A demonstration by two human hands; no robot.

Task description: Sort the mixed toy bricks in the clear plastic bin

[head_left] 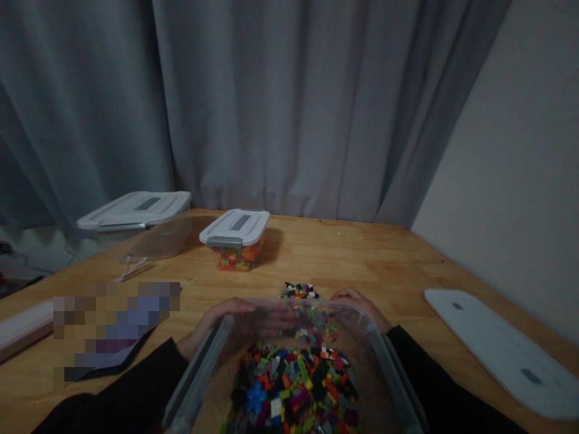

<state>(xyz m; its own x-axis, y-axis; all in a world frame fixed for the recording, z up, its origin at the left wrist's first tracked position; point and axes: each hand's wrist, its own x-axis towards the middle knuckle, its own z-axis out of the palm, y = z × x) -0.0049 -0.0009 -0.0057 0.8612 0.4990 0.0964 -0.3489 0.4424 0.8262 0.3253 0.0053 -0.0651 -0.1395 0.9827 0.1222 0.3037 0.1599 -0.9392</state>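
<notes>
A lidless clear plastic box (pixel 181 398) sits close in front of me, with many small multicoloured toy bricks (pixel 294 386) inside, among them a blue flower-shaped piece (pixel 256 397). My arms reach around both its sides. My left hand (pixel 235 313) is at the far left corner, open, with its stretched fingers visible through the clear far wall. At the far right corner, my right hand (pixel 359 304) is open and slightly curved, its fingertips partly hidden. Between the hands, just beyond the box, lies a loose pile of bricks (pixel 298 290) on the table.
A small lidded box (pixel 234 228) of orange, red and green pieces stands farther back on the wooden table (pixel 325 253). Left of it is a larger clear lidded box (pixel 140 211). A white lid (pixel 497 349) lies right; a partly blurred dark flat object (pixel 122 352) lies left.
</notes>
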